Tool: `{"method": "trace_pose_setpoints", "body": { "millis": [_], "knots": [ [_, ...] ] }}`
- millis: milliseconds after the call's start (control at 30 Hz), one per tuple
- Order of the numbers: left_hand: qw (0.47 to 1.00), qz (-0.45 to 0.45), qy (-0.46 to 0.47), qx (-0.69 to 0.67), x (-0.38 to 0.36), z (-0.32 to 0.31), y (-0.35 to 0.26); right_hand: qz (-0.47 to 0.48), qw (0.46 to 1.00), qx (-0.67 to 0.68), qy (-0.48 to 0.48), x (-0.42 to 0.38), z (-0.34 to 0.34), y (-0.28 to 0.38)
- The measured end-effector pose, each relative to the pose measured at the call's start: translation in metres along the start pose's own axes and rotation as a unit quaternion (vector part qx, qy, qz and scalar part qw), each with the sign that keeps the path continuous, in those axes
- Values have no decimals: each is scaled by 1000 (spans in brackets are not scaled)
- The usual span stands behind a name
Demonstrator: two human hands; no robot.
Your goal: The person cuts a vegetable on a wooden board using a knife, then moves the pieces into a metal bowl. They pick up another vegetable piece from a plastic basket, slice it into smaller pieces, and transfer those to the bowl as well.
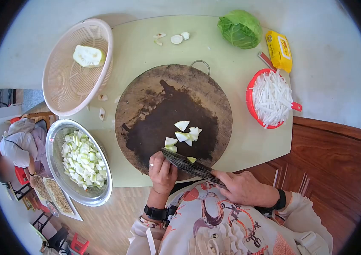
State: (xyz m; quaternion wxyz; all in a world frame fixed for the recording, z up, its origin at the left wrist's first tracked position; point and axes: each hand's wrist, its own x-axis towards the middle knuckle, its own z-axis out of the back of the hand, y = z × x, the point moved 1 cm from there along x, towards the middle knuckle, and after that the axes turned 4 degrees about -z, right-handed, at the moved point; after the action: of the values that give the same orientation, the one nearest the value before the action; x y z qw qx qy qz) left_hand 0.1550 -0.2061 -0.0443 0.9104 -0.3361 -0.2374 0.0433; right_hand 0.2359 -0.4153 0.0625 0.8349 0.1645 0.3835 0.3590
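Observation:
My right hand (245,188) grips the handle end of a dark-bladed kitchen knife (187,164), which lies slanted over the near edge of a round wooden chopping board (136,97). Beside the blade's far end is my left hand (162,173), ringed, with its fingers curled down on the board; whatever is under them is hidden. Cut pale green-white vegetable chunks (181,126) lie just beyond the blade, and one small green-skinned piece (191,160) rests against its side.
On the left stand a metal colander (109,178) of chopped chunks and a pink plastic basket (49,85) holding a vegetable half (88,56). A cabbage (241,29), yellow wipes pack (279,51) and red colander (250,104) of white strips are right. Another person (21,146) works far left.

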Motion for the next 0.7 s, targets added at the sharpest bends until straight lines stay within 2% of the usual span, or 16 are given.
{"method": "trace_pose_setpoints", "body": {
  "millis": [133, 300, 433, 533, 700],
  "knots": [
    [1000, -1, 0, 2, -1, -1, 1, 40, 998, -2, -40, 3, -5, -2],
    [1000, 0, 3, 1, -2, 0, 1, 3, 1000, -19, 4, 17, -3, 6],
    [1000, 1, -6, 7, -6, -3, 3, -9, 1000, -5, 2, 40, -14, 2],
    [1000, 7, 2, 0, -3, 2, 0, 7, 999, 1, -40, 45, -18, 1],
    [1000, 7, -22, -7, -2, 1, 1, -37, 996, 64, -57, 39, -5, -5]
  ]
}}
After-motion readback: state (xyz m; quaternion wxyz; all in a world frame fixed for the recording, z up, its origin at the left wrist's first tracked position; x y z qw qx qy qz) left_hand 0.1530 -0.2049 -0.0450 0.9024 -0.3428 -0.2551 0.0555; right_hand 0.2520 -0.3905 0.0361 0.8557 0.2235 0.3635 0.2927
